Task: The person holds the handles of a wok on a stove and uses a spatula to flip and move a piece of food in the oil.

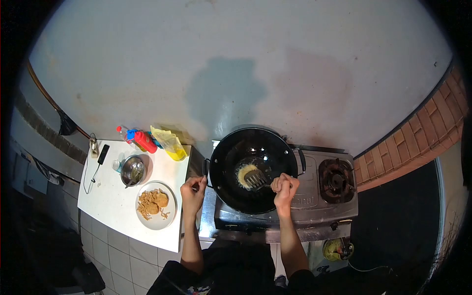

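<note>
A black wok (231, 196) sits on the left side of the stove, with a yellowish piece of food (241, 173) frying in bubbling oil at its bottom. My right hand (284, 192) is closed around the handle of a slotted spatula (255, 180). The spatula's head rests inside the wok, over the right part of the food and hiding some of it. At the wok's left side, my left hand (194, 191) grips the lower end of the loop handle (205, 169).
On the white table (110, 199) to the left are a plate (156, 225) of fried food, a metal bowl (132, 170), a red bottle (145, 142), a yellow bag (172, 145) and a black-handled utensil (103, 155). A second burner (337, 181) is to the wok's right.
</note>
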A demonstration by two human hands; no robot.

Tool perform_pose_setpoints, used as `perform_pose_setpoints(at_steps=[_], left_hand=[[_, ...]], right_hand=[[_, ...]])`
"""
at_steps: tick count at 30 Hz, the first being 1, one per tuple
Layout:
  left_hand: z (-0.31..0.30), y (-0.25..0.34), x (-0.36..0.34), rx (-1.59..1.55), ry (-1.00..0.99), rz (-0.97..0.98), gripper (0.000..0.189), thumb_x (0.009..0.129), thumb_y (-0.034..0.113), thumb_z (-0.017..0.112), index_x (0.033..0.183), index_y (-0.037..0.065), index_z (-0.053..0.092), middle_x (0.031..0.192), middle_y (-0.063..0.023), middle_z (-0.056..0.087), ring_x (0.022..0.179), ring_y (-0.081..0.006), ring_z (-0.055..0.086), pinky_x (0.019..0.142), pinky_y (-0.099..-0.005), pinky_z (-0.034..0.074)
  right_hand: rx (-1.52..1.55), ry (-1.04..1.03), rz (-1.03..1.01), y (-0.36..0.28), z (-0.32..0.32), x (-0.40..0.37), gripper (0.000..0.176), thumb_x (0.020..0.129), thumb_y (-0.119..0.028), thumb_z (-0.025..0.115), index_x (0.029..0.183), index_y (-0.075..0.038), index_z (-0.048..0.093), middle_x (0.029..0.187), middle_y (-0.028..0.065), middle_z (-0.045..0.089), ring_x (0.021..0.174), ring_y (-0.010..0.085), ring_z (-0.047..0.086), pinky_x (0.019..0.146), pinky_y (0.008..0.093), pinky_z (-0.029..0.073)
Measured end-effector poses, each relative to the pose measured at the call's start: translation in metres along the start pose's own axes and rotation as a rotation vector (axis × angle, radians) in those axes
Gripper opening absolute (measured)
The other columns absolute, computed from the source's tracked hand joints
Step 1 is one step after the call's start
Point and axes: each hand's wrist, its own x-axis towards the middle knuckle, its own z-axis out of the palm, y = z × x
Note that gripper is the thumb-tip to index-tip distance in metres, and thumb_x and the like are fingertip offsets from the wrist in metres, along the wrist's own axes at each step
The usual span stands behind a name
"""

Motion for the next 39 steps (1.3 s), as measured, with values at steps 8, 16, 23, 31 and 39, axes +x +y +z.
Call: perform_pose_setpoints(at_steps=[8, 16, 23, 31, 39], left_hand=[[-0.001, -0.002, 0.001, 0.012, -0.037, -0.038, 0.017, 0.082, 0.012, 0.066, 0.079, -0.004, 0.065, 0.065, -0.0085, 0.059, 0.054, -0.0102, 0.051, 0.051, -0.0238, 0.04], [-0.004, -0.001, 0.003, 0.023, -0.058, -0.039, 0.017, 0.082, 0.011, 0.066, 0.078, -0.005, 0.064, 0.065, -0.0095, 0.058, 0.053, -0.0105, 0.05, 0.051, -0.024, 0.04], [-0.001, -0.005, 0.001, 0.011, -0.02, -0.009, 0.017, 0.082, 0.012, 0.066, 0.078, -0.005, 0.064, 0.065, -0.0095, 0.059, 0.052, -0.0099, 0.049, 0.049, -0.0239, 0.039], [-0.005, -0.006, 0.005, 0.059, -0.057, -0.012, 0.019, 0.081, 0.014, 0.067, 0.079, -0.005, 0.066, 0.061, -0.0097, 0.058, 0.052, -0.0109, 0.05, 0.05, -0.0256, 0.04], [-0.004, -0.006, 0.005, 0.032, -0.06, -0.004, 0.019, 0.081, 0.015, 0.067, 0.082, -0.004, 0.067, 0.064, -0.0097, 0.06, 0.053, -0.012, 0.051, 0.052, -0.0258, 0.041]], right_hand=[[0.104, 0.069, -0.135, -0.01, -0.001, 0.002, 0.039, 0.087, -0.011, 0.039, 0.051, -0.006, 0.027, 0.044, 0.0007, 0.027, 0.038, 0.0083, 0.024, 0.039, 0.0267, 0.017], [0.02, 0.074, -0.025, -0.003, 0.005, -0.002, 0.034, 0.082, -0.012, 0.037, 0.05, -0.006, 0.026, 0.045, 0.0003, 0.025, 0.039, 0.0077, 0.025, 0.038, 0.0258, 0.016], [0.011, 0.079, 0.019, 0.004, -0.001, -0.002, 0.036, 0.083, -0.014, 0.036, 0.05, -0.006, 0.025, 0.047, -0.0004, 0.024, 0.039, 0.0074, 0.024, 0.038, 0.0258, 0.016], [-0.094, 0.002, -0.075, -0.006, 0.009, 0.001, 0.034, 0.084, -0.011, 0.037, 0.053, -0.005, 0.025, 0.048, 0.0001, 0.023, 0.039, 0.0073, 0.025, 0.038, 0.0255, 0.017], [-0.088, 0.054, -0.172, -0.024, 0.002, 0.007, 0.033, 0.082, -0.01, 0.036, 0.052, -0.005, 0.025, 0.046, 0.0003, 0.026, 0.039, 0.0075, 0.027, 0.039, 0.0258, 0.017]])
